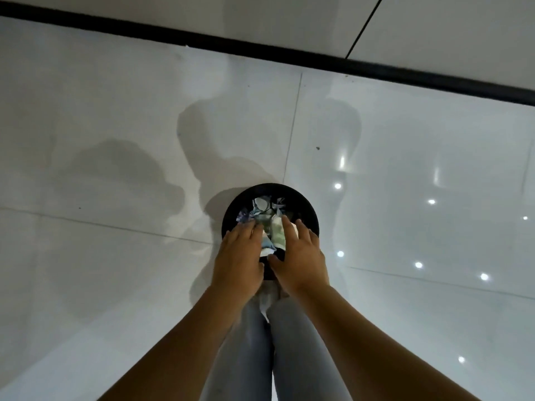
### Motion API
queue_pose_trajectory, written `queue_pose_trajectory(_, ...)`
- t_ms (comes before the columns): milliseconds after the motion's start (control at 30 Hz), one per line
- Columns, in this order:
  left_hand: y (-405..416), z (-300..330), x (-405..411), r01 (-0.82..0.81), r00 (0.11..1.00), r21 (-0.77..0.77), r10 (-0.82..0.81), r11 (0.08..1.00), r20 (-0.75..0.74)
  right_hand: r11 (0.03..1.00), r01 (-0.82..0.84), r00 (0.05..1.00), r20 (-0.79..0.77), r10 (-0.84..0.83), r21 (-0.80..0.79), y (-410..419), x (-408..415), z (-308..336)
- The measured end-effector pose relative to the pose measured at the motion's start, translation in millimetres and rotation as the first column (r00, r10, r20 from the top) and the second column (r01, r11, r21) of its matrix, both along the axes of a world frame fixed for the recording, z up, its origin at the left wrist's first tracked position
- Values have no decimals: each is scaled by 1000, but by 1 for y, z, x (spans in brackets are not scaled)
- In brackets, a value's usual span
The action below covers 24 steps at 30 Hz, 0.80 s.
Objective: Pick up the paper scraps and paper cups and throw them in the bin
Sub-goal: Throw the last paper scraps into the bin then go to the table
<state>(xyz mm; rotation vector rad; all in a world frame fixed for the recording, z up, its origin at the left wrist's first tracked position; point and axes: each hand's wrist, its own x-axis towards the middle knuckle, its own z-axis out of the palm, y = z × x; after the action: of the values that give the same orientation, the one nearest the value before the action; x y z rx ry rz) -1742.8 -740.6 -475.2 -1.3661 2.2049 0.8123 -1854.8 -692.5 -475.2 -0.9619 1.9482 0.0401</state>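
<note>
On the far left there is only the floor. It is made of big, shiny, pale tiles, and soft grey shadows lie across it. A black strip runs along the top, where the floor meets the wall.

Next comes the left hand. It is held over the near side of the bin, palm down. Its fingers are spread a little and point at the paper. The grip looks loose and open, and I cannot see it holding anything. Its fingertips are touching or almost touching the paper; I cannot tell which.

In the middle is the bin. It is round and black and stands on the floor, right in front of the person's legs, which wear light grey trousers. Inside the bin lie the paper scraps, crumpled up, white with bits of blue and green. Some of the paper sits high, between the two hands. I cannot pick out a paper cup in the heap.

Then comes the right hand. It is also over the bin, palm down, fingers spread apart. Its grip is open too. The thumb points in toward the left hand, and the two thumbs are close together.

On the far right, small bright lights shine back from the floor tiles.
</note>
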Motion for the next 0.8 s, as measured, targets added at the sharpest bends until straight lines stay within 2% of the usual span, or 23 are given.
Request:
queue_pose_trajectory(133,3,-10,-3,34,998,5,-34,999,45,999,31,999,-36,-31,-24,11,-6,-8)
queue_pose_trajectory(333,3,37,-12,176,983,-33,-174,984,57,998,57,996,-61,-58,-23,18,-14,41)
queue_pose_trajectory(567,0,152,-28,380,924,-68,-377,922,55,988,109,977,-171,-127,-109,33,-26,169)
queue_pose_trajectory(800,15,272,-38,607,794,-125,-606,785,50,908,383,882,-226,-414,-167,82,-12,292)
